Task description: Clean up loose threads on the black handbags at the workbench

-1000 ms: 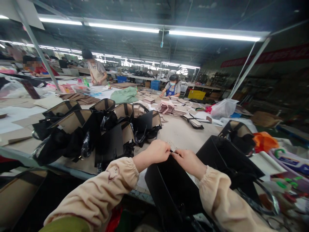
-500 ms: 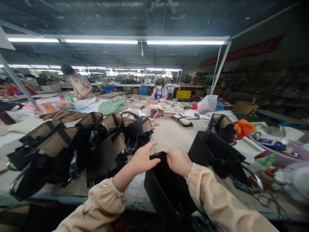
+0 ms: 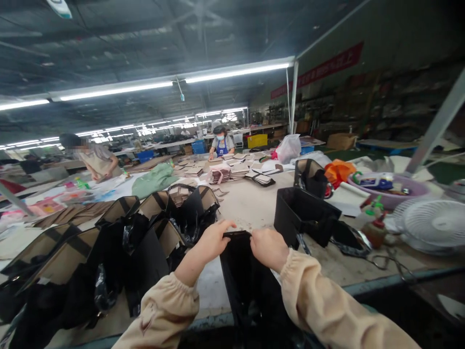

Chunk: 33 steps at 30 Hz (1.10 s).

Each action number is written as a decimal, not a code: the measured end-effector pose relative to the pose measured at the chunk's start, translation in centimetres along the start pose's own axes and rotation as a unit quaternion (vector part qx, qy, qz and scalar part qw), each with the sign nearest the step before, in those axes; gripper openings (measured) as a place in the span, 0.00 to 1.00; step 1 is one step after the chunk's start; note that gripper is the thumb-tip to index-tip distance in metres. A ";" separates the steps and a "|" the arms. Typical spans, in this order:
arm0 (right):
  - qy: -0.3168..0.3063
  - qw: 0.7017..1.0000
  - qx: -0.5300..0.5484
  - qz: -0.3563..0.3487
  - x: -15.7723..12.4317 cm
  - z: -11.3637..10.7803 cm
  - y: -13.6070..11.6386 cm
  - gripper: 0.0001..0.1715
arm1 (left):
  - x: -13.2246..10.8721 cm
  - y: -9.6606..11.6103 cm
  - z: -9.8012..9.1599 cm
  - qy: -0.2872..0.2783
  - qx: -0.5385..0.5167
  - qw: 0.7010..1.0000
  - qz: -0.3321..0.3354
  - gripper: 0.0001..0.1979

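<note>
A black bag (image 3: 250, 286) stands tilted at the table's front edge below me, its mouth turned up and its dark inside showing. My left hand (image 3: 212, 240) is at the left corner of its far rim, thumb and fingers closed about the edge. My right hand (image 3: 269, 248) grips the right corner of the same rim, fingers curled. Part of the bag's right side is hidden by my right sleeve. Left of my hands stand several black bags with beige linings (image 3: 145, 257). Another black bag (image 3: 305, 213) stands to the right.
Scissors (image 3: 390, 264), a white fan (image 3: 426, 225) and a purple basin (image 3: 392, 189) holding things lie to the right. Stacked brown pieces (image 3: 220, 174) and a green cloth (image 3: 154, 179) lie farther back. Two people work across the table. The table's front edge (image 3: 214, 321) runs below my hands.
My left hand has closed from spread fingers onto the bag's rim. My right hand keeps its grip. The view has turned right and tilted.
</note>
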State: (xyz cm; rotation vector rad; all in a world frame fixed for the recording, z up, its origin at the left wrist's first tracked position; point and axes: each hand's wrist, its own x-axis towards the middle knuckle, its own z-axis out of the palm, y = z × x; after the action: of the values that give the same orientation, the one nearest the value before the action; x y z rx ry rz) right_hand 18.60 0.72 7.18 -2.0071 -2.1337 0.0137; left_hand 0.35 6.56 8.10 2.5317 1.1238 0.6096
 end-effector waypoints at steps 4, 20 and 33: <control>-0.002 0.999 0.031 0.009 0.0 -0.4 0.5 0.19 | 0.1 1.7 0.4 0.030 0.094 0.995 0.023 0.11; -0.011 0.998 0.054 0.028 0.2 0.0 0.6 0.19 | 0.4 2.6 1.7 0.073 0.207 0.975 -0.014 0.03; 0.008 0.999 0.032 -0.016 0.2 0.3 1.3 0.19 | 0.6 0.8 1.9 0.062 0.065 0.996 -0.023 0.05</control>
State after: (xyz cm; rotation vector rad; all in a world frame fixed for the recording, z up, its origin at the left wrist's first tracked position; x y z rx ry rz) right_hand 19.79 1.02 6.67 -1.9316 -2.1269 0.0598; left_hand 2.14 6.30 6.90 2.5986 1.2989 0.7114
